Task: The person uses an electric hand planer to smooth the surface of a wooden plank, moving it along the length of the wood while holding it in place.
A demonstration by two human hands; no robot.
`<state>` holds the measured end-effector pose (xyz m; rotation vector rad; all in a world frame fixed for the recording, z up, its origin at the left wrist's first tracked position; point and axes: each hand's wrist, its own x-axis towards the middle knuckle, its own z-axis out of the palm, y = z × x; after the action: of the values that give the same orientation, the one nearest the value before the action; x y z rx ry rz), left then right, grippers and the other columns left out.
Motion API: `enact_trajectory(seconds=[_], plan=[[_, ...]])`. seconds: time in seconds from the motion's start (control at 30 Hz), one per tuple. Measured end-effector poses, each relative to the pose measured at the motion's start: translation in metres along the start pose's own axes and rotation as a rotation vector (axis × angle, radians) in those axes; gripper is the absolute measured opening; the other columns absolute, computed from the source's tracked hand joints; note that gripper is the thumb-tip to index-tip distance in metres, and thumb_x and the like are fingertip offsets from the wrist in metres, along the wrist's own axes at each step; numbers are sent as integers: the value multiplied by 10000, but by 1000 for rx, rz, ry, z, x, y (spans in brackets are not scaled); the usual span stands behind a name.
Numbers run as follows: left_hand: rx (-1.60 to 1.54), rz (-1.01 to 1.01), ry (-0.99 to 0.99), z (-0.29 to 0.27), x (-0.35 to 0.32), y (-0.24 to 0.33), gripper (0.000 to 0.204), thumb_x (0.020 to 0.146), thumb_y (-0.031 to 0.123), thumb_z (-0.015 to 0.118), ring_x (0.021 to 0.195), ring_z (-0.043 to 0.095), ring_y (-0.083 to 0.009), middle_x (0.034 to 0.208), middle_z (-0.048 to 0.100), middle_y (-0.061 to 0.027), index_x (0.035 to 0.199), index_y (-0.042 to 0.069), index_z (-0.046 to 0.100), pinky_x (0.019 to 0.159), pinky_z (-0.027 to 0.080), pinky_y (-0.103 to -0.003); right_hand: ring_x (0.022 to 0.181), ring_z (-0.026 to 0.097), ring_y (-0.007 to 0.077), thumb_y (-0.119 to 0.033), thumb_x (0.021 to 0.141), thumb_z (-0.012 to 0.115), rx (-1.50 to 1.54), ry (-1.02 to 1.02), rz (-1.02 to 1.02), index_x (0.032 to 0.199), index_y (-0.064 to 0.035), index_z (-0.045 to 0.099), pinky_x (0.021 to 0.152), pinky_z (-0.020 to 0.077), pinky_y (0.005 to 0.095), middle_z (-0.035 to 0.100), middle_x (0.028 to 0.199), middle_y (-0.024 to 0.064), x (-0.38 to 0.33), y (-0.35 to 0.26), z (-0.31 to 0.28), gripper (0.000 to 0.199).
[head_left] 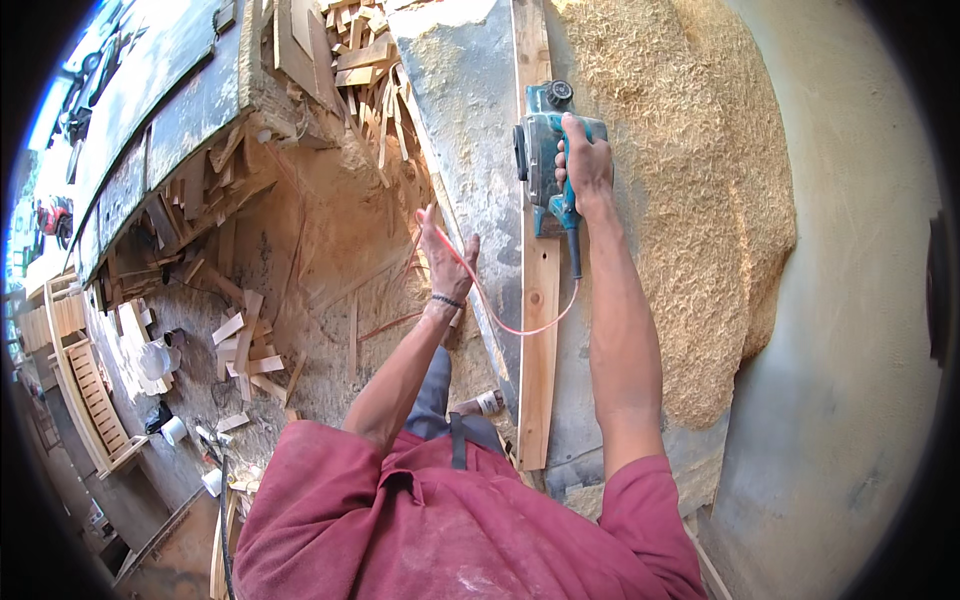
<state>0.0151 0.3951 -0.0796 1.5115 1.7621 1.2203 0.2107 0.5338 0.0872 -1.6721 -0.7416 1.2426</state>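
A teal and dark grey electric hand planer [545, 165] rests on a long, pale wooden board [541, 345]. My right hand [587, 160] is wrapped round its handle from above. From the planer's rear comes a thin orange-red cord [525, 332], which loops back to the left. It crosses my left hand [447, 265], whose fingers and thumb are stretched apart to the left of the board. The cord seems to lie over this hand rather than in a grip. The planer's underside is hidden against the board.
The board lies lengthwise on a grey bench top [465, 110]. Wood shavings [670, 200] are heaped along its right side, near a plain wall [840, 300]. Offcuts [250, 345] litter the floor at left, below another worktable [170, 100]. A slatted wooden piece [95, 395] stands far left.
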Motion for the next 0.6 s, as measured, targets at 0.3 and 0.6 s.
enact_trajectory(seconds=[0.3,0.6], plan=[[132,41,131,50,161,1,896,830,348,711,1412,282,-394,1492,337,-232,1501,12,221,1158,228,-486,414,476,107,-402,876,632,9,23,-24,646,-85,553,374,376,273,509,542,5,89,-54,38,400],[274,78,118,61,196,9,754,891,235,653,1410,259,-410,1498,324,-217,1486,22,241,1167,237,-491,418,496,107,-385,872,635,-4,41,-75,637,-87,552,377,396,278,530,541,16,164,-96,66,389]])
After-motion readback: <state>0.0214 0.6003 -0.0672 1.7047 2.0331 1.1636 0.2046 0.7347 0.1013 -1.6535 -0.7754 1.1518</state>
